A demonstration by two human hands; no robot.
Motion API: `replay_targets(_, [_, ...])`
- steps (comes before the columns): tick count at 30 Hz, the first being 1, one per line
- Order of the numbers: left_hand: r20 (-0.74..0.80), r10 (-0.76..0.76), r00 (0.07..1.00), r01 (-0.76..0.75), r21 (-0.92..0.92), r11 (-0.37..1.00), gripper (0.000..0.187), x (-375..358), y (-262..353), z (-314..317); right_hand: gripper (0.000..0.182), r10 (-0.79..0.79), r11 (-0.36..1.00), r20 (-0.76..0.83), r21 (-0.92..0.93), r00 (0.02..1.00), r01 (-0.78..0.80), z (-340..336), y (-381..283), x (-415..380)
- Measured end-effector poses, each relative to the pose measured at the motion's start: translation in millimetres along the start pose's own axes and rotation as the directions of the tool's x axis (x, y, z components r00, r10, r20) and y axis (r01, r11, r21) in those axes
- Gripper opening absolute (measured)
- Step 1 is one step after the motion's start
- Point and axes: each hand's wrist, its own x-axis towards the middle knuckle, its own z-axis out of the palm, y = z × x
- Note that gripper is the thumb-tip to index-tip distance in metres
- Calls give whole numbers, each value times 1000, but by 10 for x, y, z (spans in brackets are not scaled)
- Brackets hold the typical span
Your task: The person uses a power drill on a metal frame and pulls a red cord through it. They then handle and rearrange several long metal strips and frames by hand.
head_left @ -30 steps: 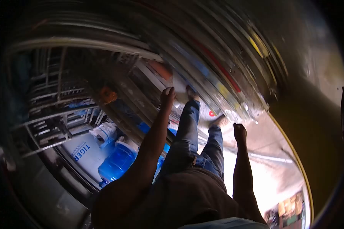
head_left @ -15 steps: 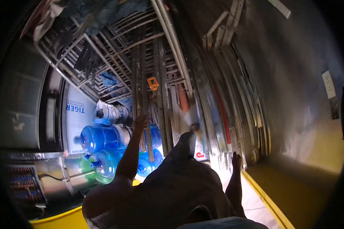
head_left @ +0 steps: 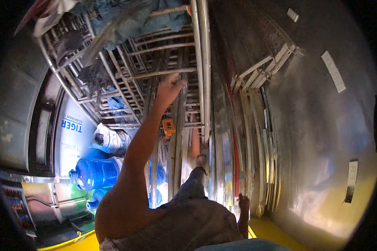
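My left hand [head_left: 170, 88] is raised in front of the metal rack [head_left: 200, 62], beside the long upright bars [head_left: 181, 121]. Its fingers are partly spread and I see nothing held in them. Low on the right, my right hand [head_left: 244, 203] hangs beside the standing metal profiles [head_left: 249, 159]; it is small and dark, so its grip is unclear. An orange object [head_left: 168, 126] sits among the bars below my left hand.
Blue water bottles [head_left: 97, 173] lie at the lower left, under a white wrapped bundle [head_left: 111, 140]. A printed white panel [head_left: 71, 125] stands behind them. Blue cloth [head_left: 134, 25] covers the rack's top. A folding metal frame [head_left: 268, 69] leans on the right. My foot [head_left: 201, 161] is forward.
My left hand has moved up from the lower part of the long bars to higher on the rack. My right hand sits lower in view. The view has shifted and my leg has moved.
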Motion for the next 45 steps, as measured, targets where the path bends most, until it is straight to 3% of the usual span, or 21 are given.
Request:
replay_targets(3, [178, -177, 968, 57, 531, 845, 87, 723, -758, 346, 41, -249, 968, -61, -16, 967, 249, -497, -1128, 127])
replay_targets(4, [207, -204, 957, 40, 603, 797, 94, 940, -1287, 400, 34, -576, 777, -160, 199, 802, 597, -133, -455, 799])
replay_targets(5, [272, -269, 924, 6, 694, 720, 93, 1183, -2082, 453, 27, -494, 869, -83, -97, 866, 486, -652, -1264, 457])
replay_targets(7, [393, -417, 820, 93, 627, 773, 90, 1175, -2374, 529, 26, -320, 917, -109, 213, 941, 336, -1037, -1689, 389])
replay_targets(9, [507, -470, 722, 225, 470, 853, 89, 1125, -2297, 523, 27, 36, 992, -167, -117, 985, -56, -1368, -1974, 218])
replay_targets(11, [526, -525, 669, 205, 548, 811, 81, 1077, -2921, 671, 36, 6, 995, -237, 98, 971, 18, -1463, -1484, 153])
replay_targets(15, [484, -648, 588, 210, 683, 700, 68, 1219, -2150, 815, 45, 177, 976, -360, -53, 916, -209, -1470, -103, -299])
replay_targets(17, [-44, -213, 976, 196, 601, 774, 58, 1225, -2344, 1076, 48, 249, 940, -361, -133, 899, -314, -1507, -86, -496])
replay_targets(19, [110, -186, 976, 57, 699, 713, 62, 1432, -2154, 1139, 48, 525, 846, -9, -106, 851, -523, -1699, -705, -691])
replay_targets(21, [253, -164, 953, -93, 765, 637, 66, 1501, -2026, 1155, 42, 55, 983, -146, -165, 988, -80, -1280, 77, -553])
replay_targets(23, [384, -239, 892, -181, 786, 591, 83, 1600, -1995, 1224, 32, -3, 977, -55, -214, 998, -9, -1221, -360, -82])
replay_targets(25, [480, -288, 829, -191, 727, 660, 90, 1730, -2348, 1170, 60, 372, 921, 53, -145, 927, -361, -1029, -484, 522])
replay_targets(28, [581, -260, 771, -266, 666, 697, 97, 2095, -2154, 1205, 76, 201, 979, 79, -64, 977, -196, -688, -426, 1480])
replay_targets(30, [660, -293, 692, -385, 680, 624, 98, 2254, -2289, 1335, 75, 75, 962, 31, -266, 997, -64, -1077, -1352, 1610])
replay_targets(32, [608, -372, 702, -186, 660, 728, 100, 1999, -2842, 1452, 67, -20, 952, 60, -303, 998, 38, -1299, -1673, 1449])
replay_targets(33, [610, -374, 699, -171, 651, 740, 100, 1895, -3031, 1533, 63, -72, 958, 131, -268, 989, 105, -1501, -1911, 1524])
replay_targets(35, [464, -18, 885, -276, 556, 784, 96, 1880, -3278, 1601, 58, -128, 961, 45, -241, 991, 135, -1730, -2256, 1341])
replay_targets(37, [504, -132, 853, -262, 634, 728, 93, 1893, -2794, 1395, 53, -49, 985, -45, -168, 998, 41, -1753, -2409, 1080])
replay_targets(41, [542, -298, 786, -251, 720, 647, 84, 1874, -2396, 1375, 61, 133, 963, 57, -242, 990, -115, -1647, -1883, 890])
replay_targets(42, [538, -324, 778, -230, 724, 650, 81, 1882, -2331, 1376, 54, 64, 984, -91, -160, 994, -78, -1283, -1084, 1128])
replay_targets(45, [519, -421, 744, -101, 710, 697, 72, 1931, -2225, 1423, 55, 198, 978, 12, -71, 980, -197, -1260, -1189, 631])
